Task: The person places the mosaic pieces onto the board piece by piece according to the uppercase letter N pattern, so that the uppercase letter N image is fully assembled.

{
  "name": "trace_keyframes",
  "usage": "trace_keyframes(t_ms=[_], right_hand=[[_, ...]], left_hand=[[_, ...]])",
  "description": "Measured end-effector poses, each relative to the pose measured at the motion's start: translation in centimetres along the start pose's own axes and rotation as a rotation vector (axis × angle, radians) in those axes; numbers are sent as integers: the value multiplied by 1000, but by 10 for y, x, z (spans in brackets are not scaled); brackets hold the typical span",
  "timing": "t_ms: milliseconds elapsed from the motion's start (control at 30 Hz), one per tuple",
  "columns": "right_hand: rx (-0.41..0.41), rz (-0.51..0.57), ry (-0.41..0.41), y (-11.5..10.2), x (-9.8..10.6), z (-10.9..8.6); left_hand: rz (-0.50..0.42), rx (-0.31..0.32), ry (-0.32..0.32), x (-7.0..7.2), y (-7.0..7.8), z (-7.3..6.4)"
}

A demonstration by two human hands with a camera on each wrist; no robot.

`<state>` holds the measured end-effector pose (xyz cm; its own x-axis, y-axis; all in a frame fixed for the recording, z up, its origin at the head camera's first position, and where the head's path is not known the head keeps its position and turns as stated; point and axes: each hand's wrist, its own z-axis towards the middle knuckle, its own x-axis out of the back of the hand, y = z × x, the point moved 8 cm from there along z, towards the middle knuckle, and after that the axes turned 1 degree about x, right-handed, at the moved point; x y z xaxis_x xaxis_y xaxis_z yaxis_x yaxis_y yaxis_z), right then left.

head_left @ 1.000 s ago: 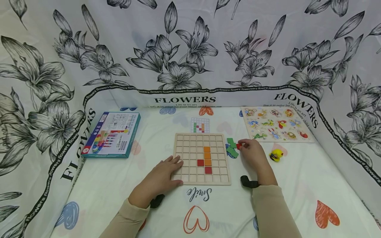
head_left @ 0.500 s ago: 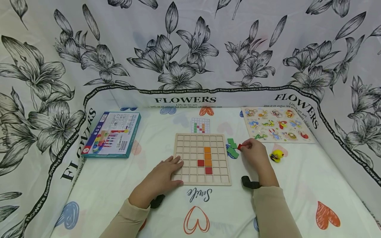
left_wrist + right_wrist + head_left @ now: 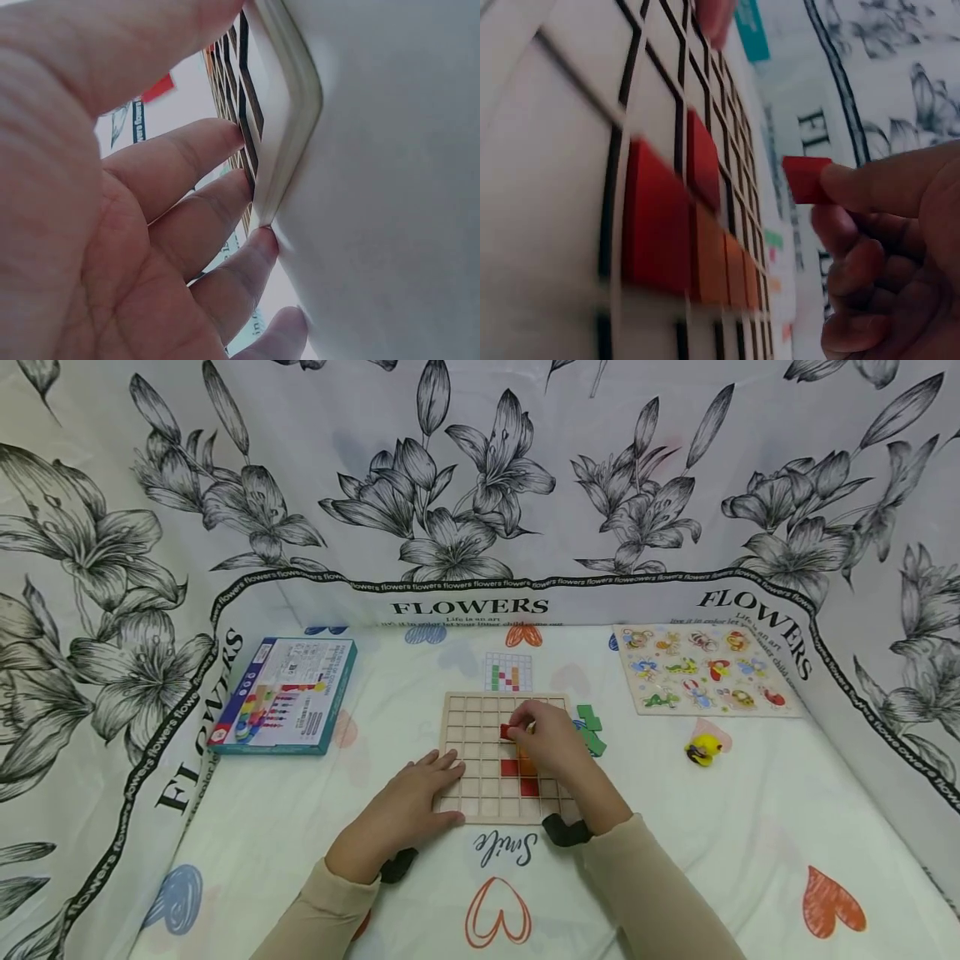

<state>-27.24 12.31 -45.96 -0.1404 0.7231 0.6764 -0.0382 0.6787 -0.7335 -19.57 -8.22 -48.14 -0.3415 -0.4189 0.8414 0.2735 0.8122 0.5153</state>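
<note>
My right hand (image 3: pixel 551 743) pinches a small red square tile (image 3: pixel 806 178) between thumb and finger. It hangs over the wooden grid board (image 3: pixel 472 718), apart from the surface in the right wrist view. Two red tiles (image 3: pixel 509 767) lie in cells of the board, next to a column of orange tiles (image 3: pixel 709 259) partly hidden by my hand in the head view. On the board's left edge rests my left hand (image 3: pixel 405 802), fingers spread and fairly straight. Fingertips (image 3: pixel 259 244) touch the rim in the left wrist view.
Green pieces (image 3: pixel 588 718) lie off the board's right edge. Behind the board is a pattern card (image 3: pixel 508 672) with coloured squares. A teal-edged box (image 3: pixel 285 693) is at left; an insect picture board (image 3: pixel 705 668) and a yellow toy duck (image 3: pixel 702 749) are at right.
My right hand has lifted the red tile from beside the green pieces and carried it left over the board. My left hand stays on the board's edge. The head view has shifted slightly.
</note>
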Motion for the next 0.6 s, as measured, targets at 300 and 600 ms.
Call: trace_keyframes(t_ms=[300,600], right_hand=[[9,-81,-90,-5,-32,12],[88,-132,-145,-13,-37,8]], left_hand=[[1,-22,-3,-3,1,3],[10,4,-2,-1,-2,3]])
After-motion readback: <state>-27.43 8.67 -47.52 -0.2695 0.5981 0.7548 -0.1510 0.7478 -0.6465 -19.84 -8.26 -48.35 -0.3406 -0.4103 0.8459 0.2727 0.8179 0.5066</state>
